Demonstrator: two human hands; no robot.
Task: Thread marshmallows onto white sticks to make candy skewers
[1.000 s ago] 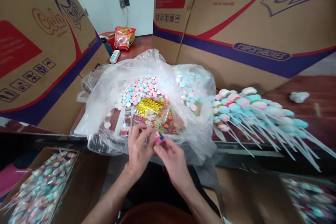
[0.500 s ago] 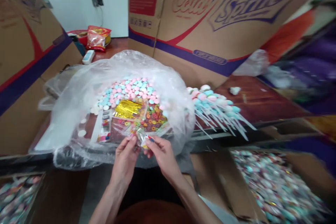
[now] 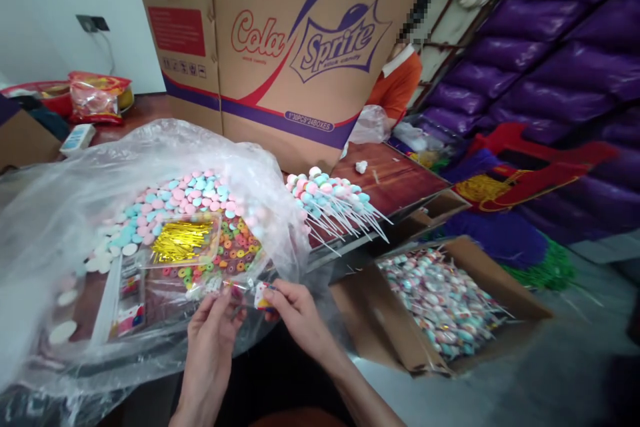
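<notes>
My left hand (image 3: 213, 333) and my right hand (image 3: 295, 310) meet at the near edge of a big clear plastic bag (image 3: 60, 213). Both pinch a small white and coloured piece (image 3: 261, 295) between the fingertips; I cannot make out what it is. Just beyond my fingers lie coloured ring candies (image 3: 235, 250) and a bundle of gold twist ties (image 3: 180, 241). Pink, blue and white round candies (image 3: 170, 203) fill the back of the bag.
A pile of pastel lollipops on white sticks (image 3: 330, 203) lies on the brown table (image 3: 395, 177) to the right. A cardboard box of wrapped lollipops (image 3: 440, 300) stands at lower right. A large printed carton (image 3: 280, 47) rises behind; a person in orange (image 3: 397, 80) sits beyond it.
The view has swung to the right, bringing the box of wrapped lollipops and the purple sacks into sight. My hands stay together on the small piece at the bag's edge.
</notes>
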